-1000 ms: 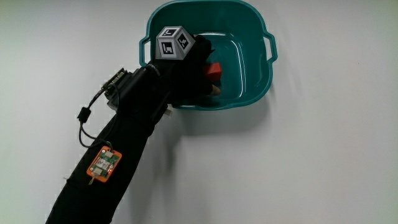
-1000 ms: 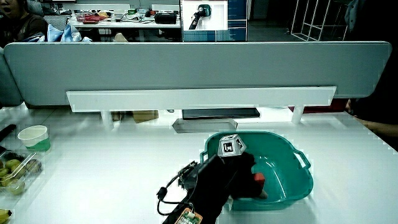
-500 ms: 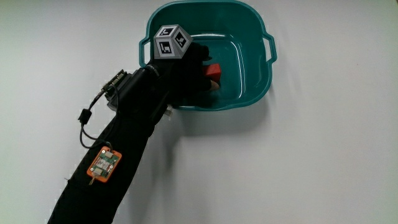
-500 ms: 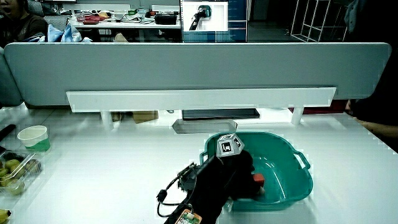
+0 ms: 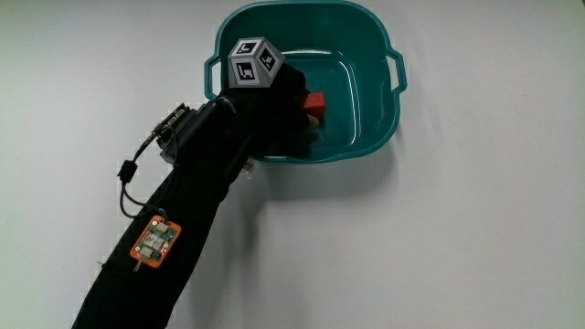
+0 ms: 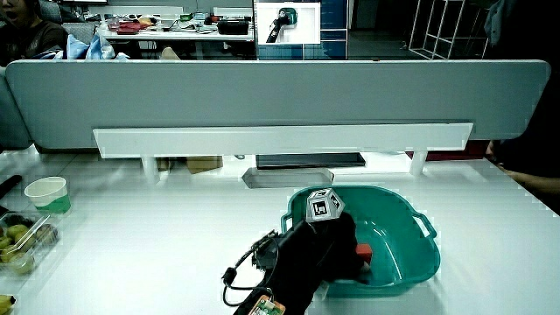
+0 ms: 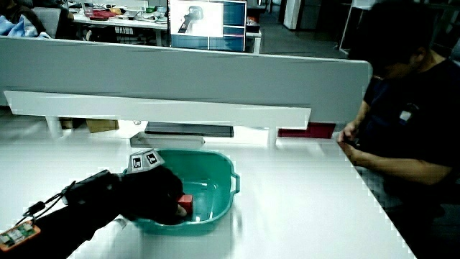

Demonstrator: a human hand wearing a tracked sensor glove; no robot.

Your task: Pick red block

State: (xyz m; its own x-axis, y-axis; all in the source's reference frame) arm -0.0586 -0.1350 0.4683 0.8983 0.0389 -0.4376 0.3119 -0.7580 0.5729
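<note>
A small red block [image 5: 314,103] sits inside a teal tub [image 5: 375,64], near the tub wall closest to the person. The gloved hand [image 5: 285,105] reaches over that wall into the tub, its fingers curled around the block. The patterned cube [image 5: 252,62] rides on the hand's back above the tub rim. In both side views the red block [image 6: 362,252] [image 7: 185,203] peeks out beside the glove's fingers, low in the tub [image 6: 411,258] [image 7: 226,187]. Most of the block is hidden by the glove.
A low grey partition [image 6: 280,96] runs along the table's edge farthest from the person. A paper cup [image 6: 48,192] and a clear box of fruit [image 6: 19,241] stand at the table's edge in a side view. An orange circuit tag [image 5: 152,241] sits on the forearm.
The hand has shifted slightly inside the tub with the red block in its fingers; the block sits a little closer under the glove than a second ago.
</note>
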